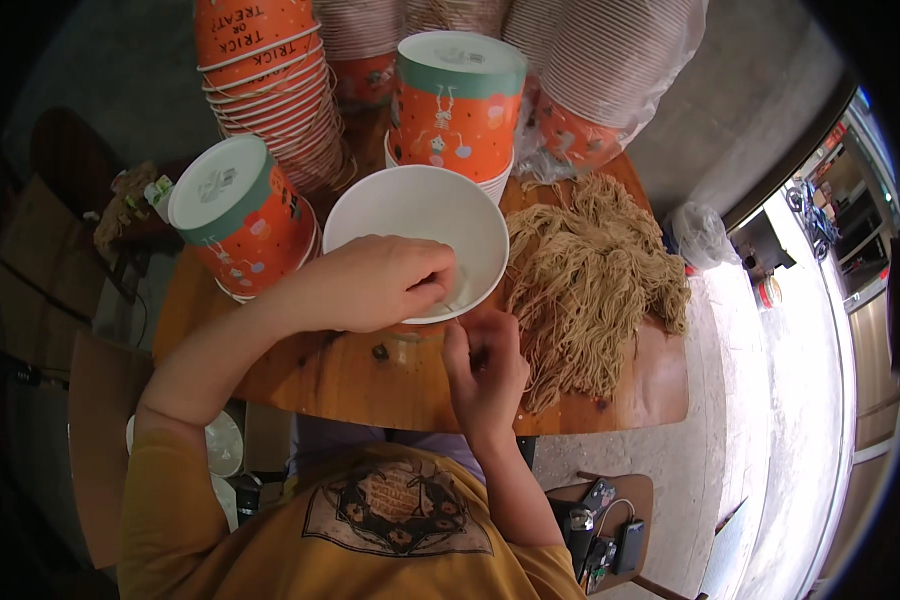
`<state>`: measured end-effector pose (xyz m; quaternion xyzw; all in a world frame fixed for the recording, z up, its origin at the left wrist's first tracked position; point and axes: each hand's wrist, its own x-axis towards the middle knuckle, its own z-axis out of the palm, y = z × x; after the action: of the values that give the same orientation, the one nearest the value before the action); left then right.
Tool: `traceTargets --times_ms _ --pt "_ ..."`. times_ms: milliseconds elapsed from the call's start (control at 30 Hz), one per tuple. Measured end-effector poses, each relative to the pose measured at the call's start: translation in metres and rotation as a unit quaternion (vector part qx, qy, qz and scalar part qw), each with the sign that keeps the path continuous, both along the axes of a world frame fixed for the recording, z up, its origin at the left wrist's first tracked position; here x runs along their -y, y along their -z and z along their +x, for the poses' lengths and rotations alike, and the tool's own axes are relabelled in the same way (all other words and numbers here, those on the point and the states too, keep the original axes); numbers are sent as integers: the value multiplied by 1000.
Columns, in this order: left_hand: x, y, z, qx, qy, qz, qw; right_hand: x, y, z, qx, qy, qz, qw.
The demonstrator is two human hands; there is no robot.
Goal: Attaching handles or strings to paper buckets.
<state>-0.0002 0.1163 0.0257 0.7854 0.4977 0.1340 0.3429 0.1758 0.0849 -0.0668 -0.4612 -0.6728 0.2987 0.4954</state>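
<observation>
A white-lined paper bucket [400, 205] lies tipped on the table with its open mouth toward me. My left hand [380, 283] reaches over its near side, fingers curled inside the mouth. Whatever those fingers pinch is too small to make out. Just outside the bucket's near right rim, my right hand [490, 365] is closed, thumb against the curled fingers; what lies between them is hidden. Right beside that hand is a loose heap of tan cords [600, 290].
Upside-down orange buckets with green bands stand left [245, 215] and behind [460, 105]. A tall leaning bucket stack [270, 90] and plastic-wrapped stacks [615, 70] fill the back. The wooden table [620, 400] ends close to my body. A stool [640, 500] with a phone stands at lower right.
</observation>
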Motion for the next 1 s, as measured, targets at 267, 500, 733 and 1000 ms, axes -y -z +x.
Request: traceTargets --times_ms 267,500,733,1000 --pt "7 -2 3 101 -75 168 978 -14 -29 14 -22 -5 37 999" --pt "5 3 9 254 -67 11 965 -29 -29 11 -96 -99 -114 984" --pt "0 4 9 298 -58 -174 937 -30 -38 12 -314 -165 -262 897" --pt "-2 21 15 339 -76 -141 927 -38 -42 14 -451 -198 -324 808"
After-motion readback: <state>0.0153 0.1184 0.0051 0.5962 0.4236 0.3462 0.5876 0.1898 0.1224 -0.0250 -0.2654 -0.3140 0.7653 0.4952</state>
